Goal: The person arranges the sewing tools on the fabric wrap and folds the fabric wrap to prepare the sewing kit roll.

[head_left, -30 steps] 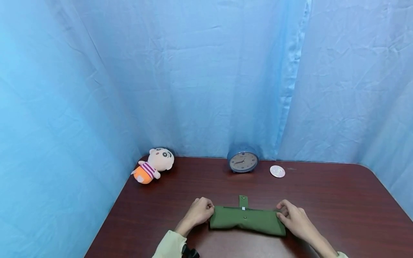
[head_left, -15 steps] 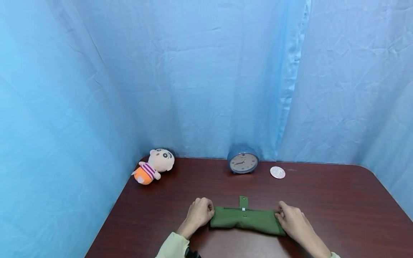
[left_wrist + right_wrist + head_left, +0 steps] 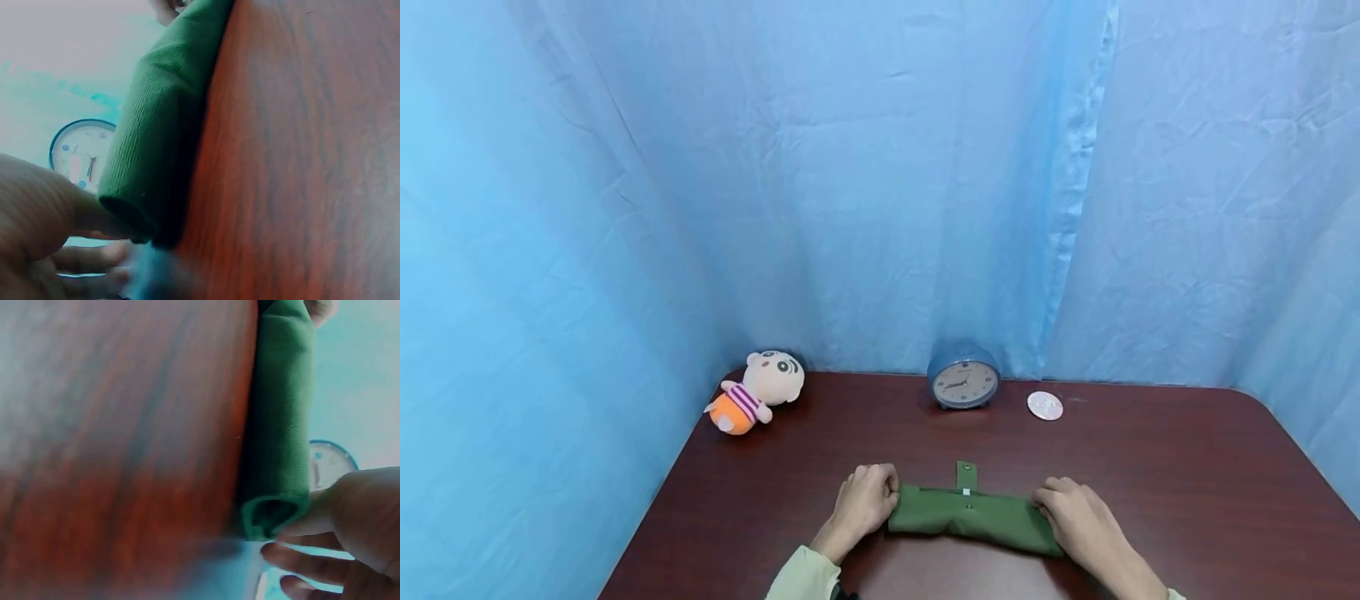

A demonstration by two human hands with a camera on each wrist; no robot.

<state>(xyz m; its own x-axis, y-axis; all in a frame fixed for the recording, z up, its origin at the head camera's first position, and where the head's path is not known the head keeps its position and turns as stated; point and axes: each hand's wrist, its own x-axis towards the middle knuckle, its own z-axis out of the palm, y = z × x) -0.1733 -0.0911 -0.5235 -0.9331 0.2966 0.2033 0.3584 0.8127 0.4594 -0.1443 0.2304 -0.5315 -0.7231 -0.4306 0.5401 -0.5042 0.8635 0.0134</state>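
A folded green fabric pouch (image 3: 973, 518) lies on the brown table, its strap with a snap (image 3: 967, 475) sticking out from the far edge. My left hand (image 3: 862, 498) pinches the pouch's left end. At the opposite end, my right hand (image 3: 1081, 518) grips the far right corner between thumb and fingers. In the left wrist view the thumb (image 3: 94, 215) lies against the rolled green end. The right wrist view shows the pouch's hollow, layered end (image 3: 272, 515) with the thumb beside it. What the pouch contains is hidden.
Along the back of the table (image 3: 1187, 467) stand a plush doll (image 3: 754, 393) at the left and a blue alarm clock (image 3: 964, 382) near the middle. A small white disc (image 3: 1045, 406) lies right of the clock. Blue curtains (image 3: 865, 183) enclose the table.
My right hand has shifted slightly left over the pouch's corner, with its fingers drawn closer together. The left hand and the pouch stay nearly in place; the view has tilted slightly.
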